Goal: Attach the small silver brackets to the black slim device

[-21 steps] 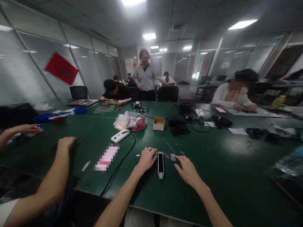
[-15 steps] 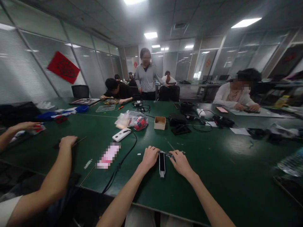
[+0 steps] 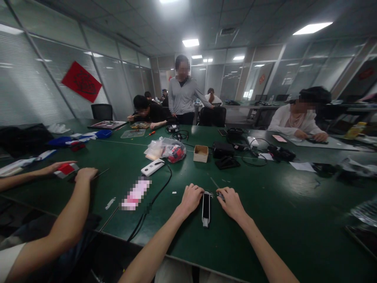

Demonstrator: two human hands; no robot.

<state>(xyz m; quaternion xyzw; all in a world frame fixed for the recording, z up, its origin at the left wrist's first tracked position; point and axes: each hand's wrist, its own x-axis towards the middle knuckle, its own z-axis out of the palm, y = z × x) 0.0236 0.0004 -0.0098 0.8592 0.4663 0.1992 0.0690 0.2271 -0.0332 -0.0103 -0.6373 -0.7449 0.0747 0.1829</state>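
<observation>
A slim, long device with a black face, pale rim and grey block at its near end lies lengthwise before me on the green table. My left hand is closed, its fingertips against the device's far left end. A small shiny metal piece sticks out at that end, too small to name. To the right, a short gap away, my right hand has curled fingers around a small greyish thing that they mostly cover. A thin rod lies just beyond those fingers; whether it joins what they hold I cannot tell.
A white power strip with a black cable, a plastic bag and a small open box stand farther off. At left, a co-worker's arm reaches over the table; their other hand holds a red-and-white box.
My right hand has drawn away from the device's far end, widening the gap. The view has shifted slightly. The co-worker's far hand has moved right with the red-and-white box.
</observation>
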